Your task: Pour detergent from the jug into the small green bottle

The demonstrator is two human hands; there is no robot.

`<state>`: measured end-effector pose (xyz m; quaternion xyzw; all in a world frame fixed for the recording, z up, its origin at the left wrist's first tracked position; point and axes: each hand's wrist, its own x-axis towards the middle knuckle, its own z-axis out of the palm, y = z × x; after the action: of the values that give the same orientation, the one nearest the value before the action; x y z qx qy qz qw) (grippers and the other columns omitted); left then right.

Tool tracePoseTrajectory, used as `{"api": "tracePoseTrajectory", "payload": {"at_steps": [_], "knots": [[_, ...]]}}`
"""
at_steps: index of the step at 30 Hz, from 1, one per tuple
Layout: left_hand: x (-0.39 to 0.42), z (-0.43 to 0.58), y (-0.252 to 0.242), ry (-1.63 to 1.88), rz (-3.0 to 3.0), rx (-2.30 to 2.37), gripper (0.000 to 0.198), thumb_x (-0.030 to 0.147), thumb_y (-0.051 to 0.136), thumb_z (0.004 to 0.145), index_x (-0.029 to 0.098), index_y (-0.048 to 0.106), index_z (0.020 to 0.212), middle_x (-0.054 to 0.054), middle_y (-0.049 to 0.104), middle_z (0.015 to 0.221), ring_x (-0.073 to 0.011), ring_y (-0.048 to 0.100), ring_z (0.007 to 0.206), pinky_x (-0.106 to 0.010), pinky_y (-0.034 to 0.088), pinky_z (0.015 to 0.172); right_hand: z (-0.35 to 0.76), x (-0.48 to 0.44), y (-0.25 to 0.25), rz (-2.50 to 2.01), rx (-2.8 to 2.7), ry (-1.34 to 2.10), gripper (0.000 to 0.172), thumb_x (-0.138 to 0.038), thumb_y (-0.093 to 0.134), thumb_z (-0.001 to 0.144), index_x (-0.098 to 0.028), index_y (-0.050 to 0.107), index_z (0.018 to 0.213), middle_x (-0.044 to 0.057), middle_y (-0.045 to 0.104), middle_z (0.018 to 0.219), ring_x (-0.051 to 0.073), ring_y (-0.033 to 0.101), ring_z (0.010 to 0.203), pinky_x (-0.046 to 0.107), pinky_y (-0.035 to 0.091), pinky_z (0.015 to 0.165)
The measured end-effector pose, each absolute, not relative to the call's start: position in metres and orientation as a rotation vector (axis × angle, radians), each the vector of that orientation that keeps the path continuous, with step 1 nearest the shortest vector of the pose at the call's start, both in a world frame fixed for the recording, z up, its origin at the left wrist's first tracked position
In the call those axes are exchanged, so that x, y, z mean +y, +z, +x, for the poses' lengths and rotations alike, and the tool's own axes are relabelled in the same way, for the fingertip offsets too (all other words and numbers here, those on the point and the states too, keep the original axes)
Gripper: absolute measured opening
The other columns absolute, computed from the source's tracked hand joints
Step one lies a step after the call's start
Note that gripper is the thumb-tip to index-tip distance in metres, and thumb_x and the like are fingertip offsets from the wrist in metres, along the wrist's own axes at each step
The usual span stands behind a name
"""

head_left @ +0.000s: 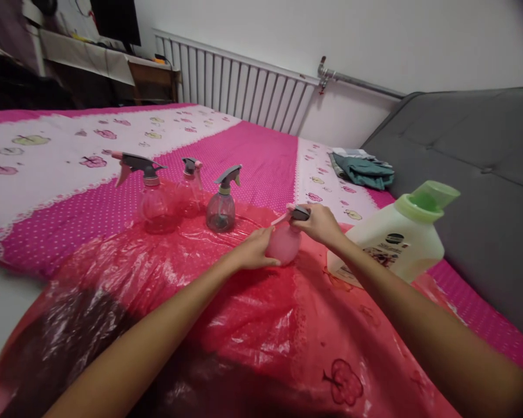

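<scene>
Pink and round, the spray bottle (285,245) stands on the red plastic sheet (261,313). The left hand (256,249) grasps its body, and the right hand (321,224) holds its spray head (300,213). Three other spray bottles (221,212) are at left, a white jug (412,241) at right.

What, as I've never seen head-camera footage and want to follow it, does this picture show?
There is no machine here: these are a person's two bare hands. One camera, worn on the head, looks forward and down past the arms. A red plastic sheet lies over a pink-and-white bed cover. On the sheet stand three spray bottles and, to the right, a white jug with a green cap. The left hand holds a pink bottle by its body; the right hand is on its sprayer top.
</scene>
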<state>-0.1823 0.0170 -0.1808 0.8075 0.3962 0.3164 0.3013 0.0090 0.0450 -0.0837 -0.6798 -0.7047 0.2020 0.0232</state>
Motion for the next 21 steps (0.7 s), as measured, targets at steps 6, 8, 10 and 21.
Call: {"api": "tracePoseTrajectory", "payload": {"at_steps": [6, 8, 10, 21], "knots": [[-0.061, -0.244, -0.164, 0.794, 2.210, 1.356, 0.031, 0.030, 0.063, 0.102, 0.017, 0.065, 0.130, -0.016, 0.070, 0.134, -0.0334, 0.065, 0.127, -0.058, 0.048, 0.115, 0.012, 0.051, -0.072, -2.089, -2.041, 0.572, 0.069, -0.041, 0.046, 0.098, 0.001, 0.052, 0.153, 0.011, 0.045, 0.118, -0.012, 0.030, 0.132, 0.007, 0.039, 0.138], [-0.085, -0.253, -0.161, 0.779, 2.224, 1.370, 0.024, 0.028, 0.060, 0.104, 0.018, 0.067, 0.124, -0.013, 0.073, 0.127, -0.0304, 0.067, 0.120, -0.055, 0.052, 0.110, 0.013, 0.055, -0.067, -2.064, -2.009, 0.539, 0.068, -0.040, 0.047, 0.097, 0.002, 0.054, 0.150, 0.010, 0.045, 0.115, -0.015, 0.031, 0.125, -0.002, 0.042, 0.130], [-0.106, -0.254, -0.161, 0.777, 2.233, 1.357, 0.021, 0.028, 0.059, 0.104, 0.021, 0.068, 0.122, -0.010, 0.073, 0.125, -0.0287, 0.067, 0.118, -0.053, 0.053, 0.108, 0.016, 0.058, -0.060, -2.027, -1.986, 0.487, 0.067, -0.040, 0.048, 0.097, 0.002, 0.054, 0.149, 0.009, 0.046, 0.111, -0.018, 0.030, 0.116, -0.014, 0.041, 0.115], [-0.150, -0.225, -0.187, 0.855, 2.289, 1.112, 0.022, 0.017, 0.050, 0.107, 0.024, 0.066, 0.121, -0.004, 0.073, 0.117, -0.0267, 0.066, 0.107, -0.050, 0.054, 0.101, 0.017, 0.048, -0.032, -2.007, -2.053, 0.369, 0.063, -0.039, 0.047, 0.098, 0.007, 0.057, 0.140, 0.008, 0.045, 0.099, -0.021, 0.026, 0.101, -0.023, 0.026, 0.090]]}}
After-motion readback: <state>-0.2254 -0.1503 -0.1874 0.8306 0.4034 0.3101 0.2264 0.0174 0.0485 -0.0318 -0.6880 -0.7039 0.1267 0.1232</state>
